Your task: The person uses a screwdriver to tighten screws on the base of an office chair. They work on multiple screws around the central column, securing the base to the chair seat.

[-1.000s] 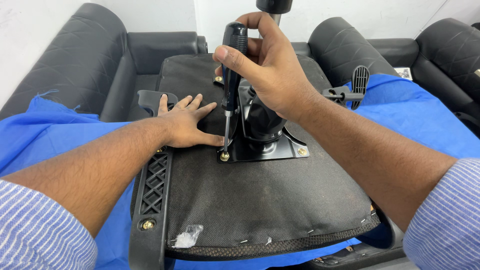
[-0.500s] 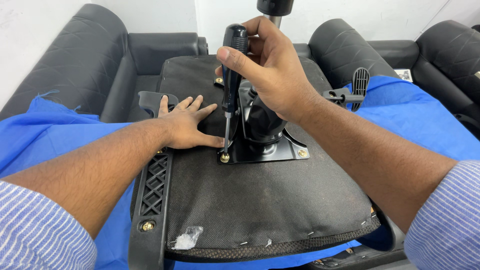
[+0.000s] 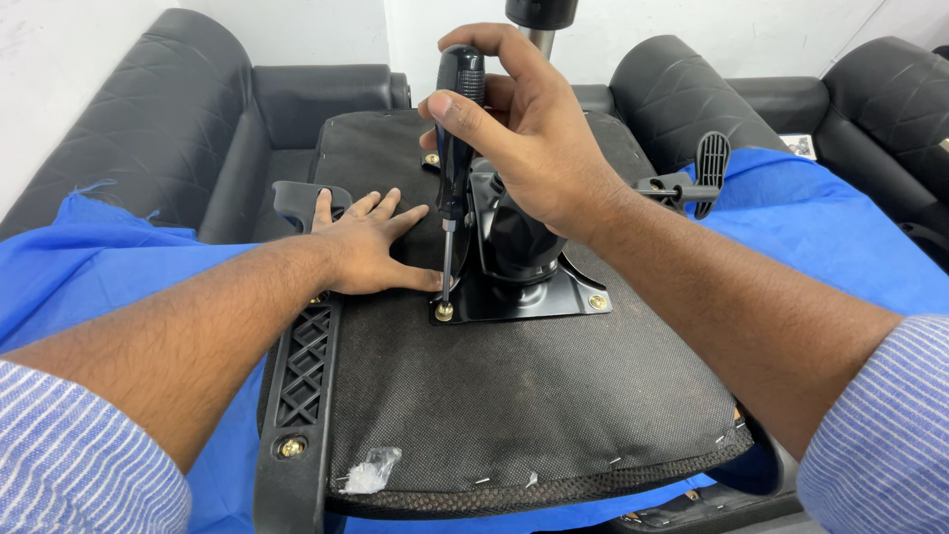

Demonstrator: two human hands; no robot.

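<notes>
The right hand (image 3: 529,138) has its fingers closed around a black screwdriver (image 3: 457,109), tip on a brass screw (image 3: 445,311) at the black mounting plate (image 3: 554,297). The left hand (image 3: 366,247) lies flat, fingers spread, beside that plate.

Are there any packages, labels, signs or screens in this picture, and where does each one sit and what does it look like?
Small card or label: far right, on the blue cloth between two black cushions; rectangular, pale with dark marks, too small to tell more.
Scrap of clear plastic wrap: near front edge of the upturned chair seat; crumpled, whitish.
No signs or screens in view.
</notes>
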